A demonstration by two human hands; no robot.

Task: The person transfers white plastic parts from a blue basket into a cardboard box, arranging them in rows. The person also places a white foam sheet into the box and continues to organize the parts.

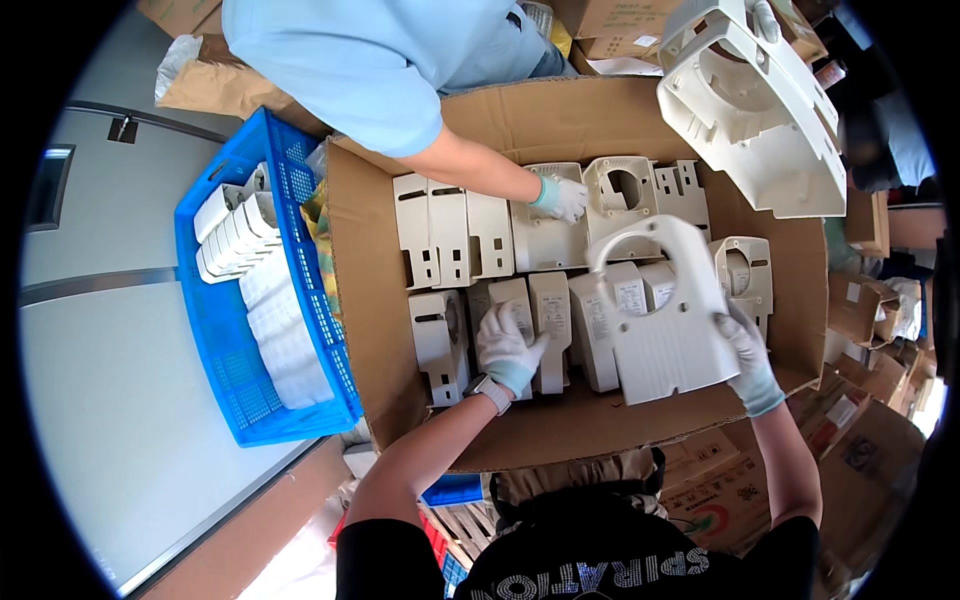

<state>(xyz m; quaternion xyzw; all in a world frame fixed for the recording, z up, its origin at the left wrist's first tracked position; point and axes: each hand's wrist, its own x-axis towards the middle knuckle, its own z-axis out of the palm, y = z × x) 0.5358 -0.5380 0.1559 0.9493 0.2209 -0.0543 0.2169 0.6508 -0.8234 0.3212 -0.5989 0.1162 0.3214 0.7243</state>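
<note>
My right hand (748,360), in a white glove with a pale green cuff, grips the right edge of a white plastic housing (672,345). This housing has a large round opening and is held tilted above the other parts in a cardboard box (375,330). My left hand (511,350), gloved likewise, lies over an upright white housing (549,325) and its neighbour, thumb spread from the fingers. Two rows of similar housings (455,232) stand in the box. Across from me, a co-worker's gloved hand (565,198) touches a housing in the far row.
At upper right the co-worker's other hand (765,18) holds another white housing (755,110) above the box edge. A blue plastic crate (215,330) with white parts stands left, beside a grey door (120,400). Stacked cartons (870,450) are at the right.
</note>
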